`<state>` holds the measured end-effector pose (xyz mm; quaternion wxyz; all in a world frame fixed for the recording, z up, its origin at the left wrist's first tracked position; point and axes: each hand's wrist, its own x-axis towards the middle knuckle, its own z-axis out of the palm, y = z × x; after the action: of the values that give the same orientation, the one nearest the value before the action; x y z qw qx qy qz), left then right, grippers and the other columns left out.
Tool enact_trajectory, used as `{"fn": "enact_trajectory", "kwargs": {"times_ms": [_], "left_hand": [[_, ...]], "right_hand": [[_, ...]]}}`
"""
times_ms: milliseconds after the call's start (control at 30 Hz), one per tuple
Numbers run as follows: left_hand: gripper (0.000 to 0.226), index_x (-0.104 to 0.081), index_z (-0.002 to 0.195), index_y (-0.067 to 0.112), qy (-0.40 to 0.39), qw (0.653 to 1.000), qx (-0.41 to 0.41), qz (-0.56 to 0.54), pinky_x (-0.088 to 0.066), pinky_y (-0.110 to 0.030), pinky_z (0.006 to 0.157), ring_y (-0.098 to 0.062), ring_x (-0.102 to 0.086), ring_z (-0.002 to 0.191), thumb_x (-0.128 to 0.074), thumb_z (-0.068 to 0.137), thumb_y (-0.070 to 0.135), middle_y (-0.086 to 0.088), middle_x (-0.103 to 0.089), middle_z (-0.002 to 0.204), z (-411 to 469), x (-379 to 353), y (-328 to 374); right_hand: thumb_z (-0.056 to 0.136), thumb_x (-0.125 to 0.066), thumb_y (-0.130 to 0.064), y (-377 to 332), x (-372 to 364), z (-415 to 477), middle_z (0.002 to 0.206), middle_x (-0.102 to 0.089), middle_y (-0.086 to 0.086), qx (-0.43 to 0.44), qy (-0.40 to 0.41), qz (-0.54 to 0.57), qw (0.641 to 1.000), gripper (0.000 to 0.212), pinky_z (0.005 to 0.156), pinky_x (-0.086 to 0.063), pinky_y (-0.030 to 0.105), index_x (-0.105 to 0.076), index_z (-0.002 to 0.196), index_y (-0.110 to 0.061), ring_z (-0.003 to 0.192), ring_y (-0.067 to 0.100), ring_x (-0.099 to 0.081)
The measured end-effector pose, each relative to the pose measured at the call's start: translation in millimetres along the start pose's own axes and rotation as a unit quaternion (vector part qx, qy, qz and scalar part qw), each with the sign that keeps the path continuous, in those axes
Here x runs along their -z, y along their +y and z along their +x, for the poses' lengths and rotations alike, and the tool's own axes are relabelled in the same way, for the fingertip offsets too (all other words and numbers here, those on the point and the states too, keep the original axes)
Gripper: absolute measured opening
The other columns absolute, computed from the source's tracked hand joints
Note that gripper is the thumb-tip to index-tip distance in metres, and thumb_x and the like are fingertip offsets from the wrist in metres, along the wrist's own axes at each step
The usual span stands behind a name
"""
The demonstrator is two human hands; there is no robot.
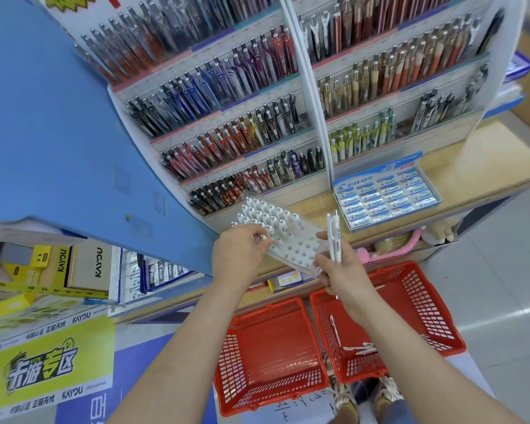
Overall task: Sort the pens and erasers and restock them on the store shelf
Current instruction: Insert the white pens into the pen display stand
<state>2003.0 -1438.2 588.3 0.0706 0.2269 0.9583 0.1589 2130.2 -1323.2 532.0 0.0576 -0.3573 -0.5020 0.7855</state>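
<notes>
The left hand (237, 250) pinches a white pen into the white tray (283, 237) by the shelf. The right hand (338, 264) grips two white pens (334, 237). Next, I think, one must drop into an empty hole.

One wide-angle head camera is looking steeply down and forward from the person's own height, sitting close above both forearms. It is facing the pen display (242, 117) straight ahead, taking in the wooden shelf (471, 166) below it and, nearest the lens, two red baskets (273, 356) on the floor.
</notes>
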Motion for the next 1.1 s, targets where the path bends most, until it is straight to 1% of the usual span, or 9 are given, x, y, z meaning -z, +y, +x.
{"fn": "enact_trajectory", "kwargs": {"times_ms": [167, 333, 400, 500, 600, 667, 800, 967, 1100], "left_hand": [[0.017, -0.067, 0.1, 0.032, 0.02, 0.998, 0.024, -0.058, -0.05, -0.032, 0.064, -0.014, -0.057, 0.067, -0.066, 0.083, 0.032, 0.007, -0.059, 0.068, -9, 8, 6], [0.009, -0.071, 0.079, 0.027, -0.045, 0.966, 0.02, -0.254, -0.049, -0.03, 0.06, -0.004, -0.056, 0.059, -0.066, 0.086, 0.024, 0.013, -0.064, 0.063, -34, 12, 38], [0.011, -0.071, 0.084, 0.026, -0.06, 0.946, 0.004, -0.317, -0.048, -0.027, 0.06, -0.003, -0.054, 0.059, -0.063, 0.089, 0.02, 0.014, -0.062, 0.064, -43, 13, 55], [0.013, -0.069, 0.099, 0.021, -0.059, 0.898, 0.025, -0.435, -0.048, -0.025, 0.056, -0.006, -0.052, 0.06, -0.059, 0.092, 0.016, 0.008, -0.059, 0.072, -42, 25, 73], [0.026, -0.061, 0.116, 0.021, -0.121, 0.882, 0.023, -0.455, -0.045, -0.026, 0.055, -0.011, -0.05, 0.065, -0.061, 0.09, 0.024, -0.003, -0.053, 0.081, -41, 32, 80], [0.032, -0.054, 0.117, 0.022, -0.144, 0.893, 0.018, -0.426, -0.045, -0.027, 0.054, -0.011, -0.05, 0.063, -0.065, 0.087, 0.027, -0.002, -0.05, 0.08, -46, 29, 81], [0.024, -0.041, 0.083, 0.016, -0.143, 0.863, 0.081, -0.478, -0.047, -0.025, 0.046, -0.016, -0.057, 0.05, -0.063, 0.088, 0.024, -0.009, -0.058, 0.069, -70, 18, 82], [0.009, -0.058, 0.082, 0.007, -0.143, 0.794, 0.121, -0.578, -0.049, -0.023, 0.045, -0.018, -0.059, 0.048, -0.065, 0.086, 0.01, -0.01, -0.064, 0.062, -95, 13, 91], [0.006, -0.07, 0.082, 0.009, -0.083, 0.801, 0.118, -0.581, -0.049, -0.021, 0.05, -0.011, -0.056, 0.048, -0.07, 0.08, 0.003, -0.003, -0.064, 0.06, -94, 21, 85]], "right_hand": [[0.095, -0.049, -0.013, -20, 12, 15, 0.071, -0.053, 0.001, 0.004, 0.005, -0.043, 0.999, 0.027, 0.039, -0.029, 0.019, -0.059, 0.117, -0.025, 0.05, 0.012, -0.037], [0.1, -0.044, -0.027, -57, 20, 6, 0.063, -0.053, 0.006, 0.013, -0.015, 0.108, 0.994, 0.022, 0.044, -0.033, 0.024, -0.057, 0.107, -0.011, 0.048, 0.015, -0.044], [0.1, -0.043, -0.027, -68, 19, -6, 0.063, -0.054, 0.009, 0.014, -0.064, 0.149, 0.987, 0.024, 0.048, -0.038, 0.027, -0.057, 0.108, -0.008, 0.05, 0.017, -0.049], [0.098, -0.044, -0.028, -78, 20, -23, 0.056, -0.046, 0.007, -0.009, -0.154, 0.145, 0.977, 0.027, 0.038, -0.026, 0.019, -0.06, 0.107, -0.008, 0.037, 0.013, -0.038], [0.094, -0.048, -0.032, -83, 17, -36, 0.054, -0.042, 0.006, -0.02, -0.19, 0.164, 0.968, 0.027, 0.036, -0.021, 0.016, -0.065, 0.086, -0.012, 0.036, 0.011, -0.033], [0.091, -0.049, -0.032, -85, 11, -42, 0.055, -0.047, 0.005, 0.009, -0.141, 0.208, 0.968, 0.026, 0.038, -0.032, 0.018, -0.063, 0.083, -0.011, 0.04, 0.012, -0.041], [0.094, -0.044, -0.035, -86, 0, -48, 0.065, -0.059, 0.001, 0.118, -0.003, 0.236, 0.965, 0.024, 0.057, -0.042, 0.029, -0.06, 0.088, -0.019, 0.059, 0.013, -0.055], [0.099, -0.039, -0.033, -83, -11, -61, 0.08, -0.071, 0.001, 0.142, 0.007, 0.208, 0.968, 0.022, 0.062, -0.048, 0.021, -0.053, 0.09, -0.02, 0.083, 0.013, -0.067], [0.1, -0.04, -0.031, -86, -7, -62, 0.084, -0.072, 0.004, 0.125, 0.004, 0.192, 0.973, 0.022, 0.057, -0.05, 0.025, -0.057, 0.091, -0.019, 0.077, 0.015, -0.066]]}}
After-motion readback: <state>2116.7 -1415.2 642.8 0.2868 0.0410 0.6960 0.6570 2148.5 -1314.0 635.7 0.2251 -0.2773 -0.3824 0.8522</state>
